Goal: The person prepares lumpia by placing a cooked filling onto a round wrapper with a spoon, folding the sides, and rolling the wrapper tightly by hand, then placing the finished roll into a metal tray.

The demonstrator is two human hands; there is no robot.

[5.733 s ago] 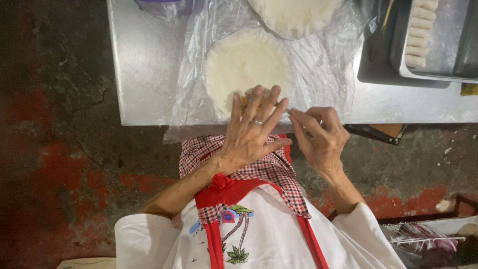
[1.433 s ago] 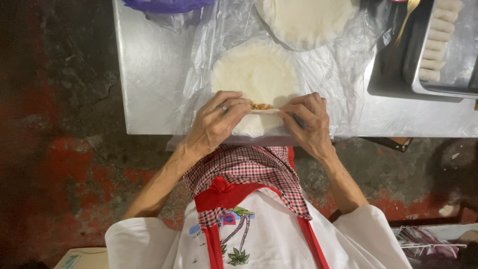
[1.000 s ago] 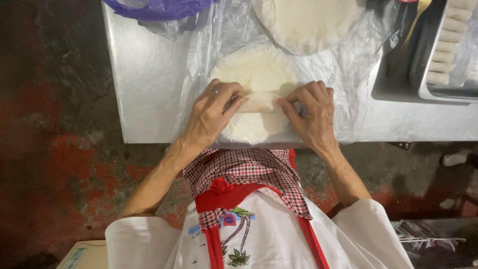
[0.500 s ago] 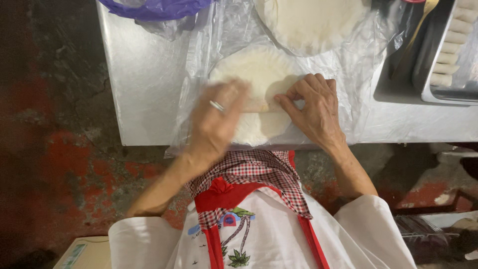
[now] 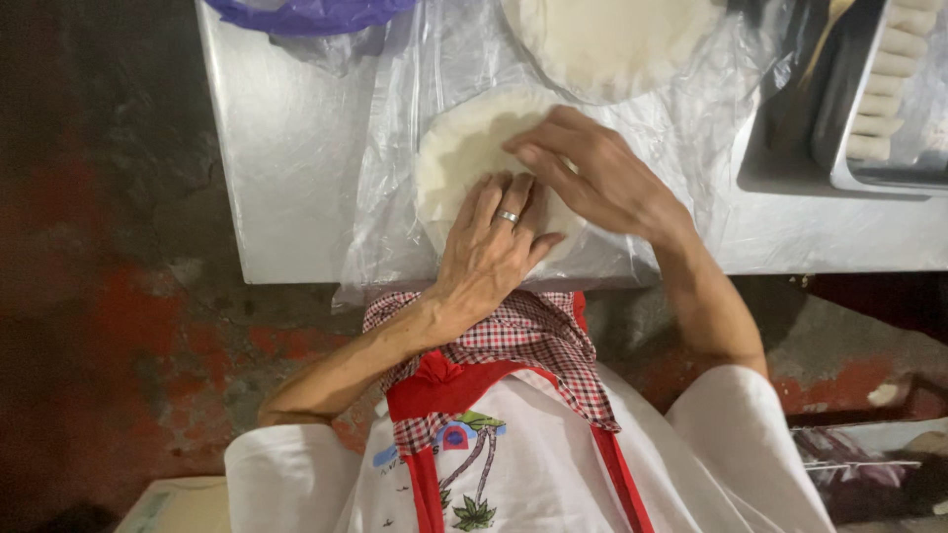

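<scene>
— Pressing down on what, exactly? Tell me where your hands are.

— Pressing on the round dough wrapper (image 5: 456, 158) that lies flat on the clear plastic sheet (image 5: 395, 227) at the near edge of the steel counter (image 5: 286, 168). My left hand (image 5: 491, 245) rests palm down on its near part, fingers (image 5: 494, 192) stretched out flat and close together, gripping nothing. A ring (image 5: 508, 216) sits on one of them.

— And the other hand?

— My right hand (image 5: 592, 178) comes in from the right and lies over the wrapper's right side, fingers (image 5: 541, 148) long and slightly bent, pointing left. They touch the dough, but whether they have pinched up an edge I cannot tell; my own knuckles hide it.

— What else is on the counter?

— A second round wrapper (image 5: 612, 39) lies farther away on the same plastic, just beyond mine, cut by the top of the view. Far right stands a metal tray (image 5: 849, 148) with a row of pale rolled pieces (image 5: 884, 79) lined up in it. At the far left corner, a purple plastic bag (image 5: 306, 12) droops over the counter.

— And near you?

— My red-checked cloth (image 5: 513, 336) and the red straps (image 5: 444, 380) of my white apron (image 5: 523, 464) sit just below the counter's edge. The floor (image 5: 118, 296) to the left is dark concrete with worn red patches.
</scene>
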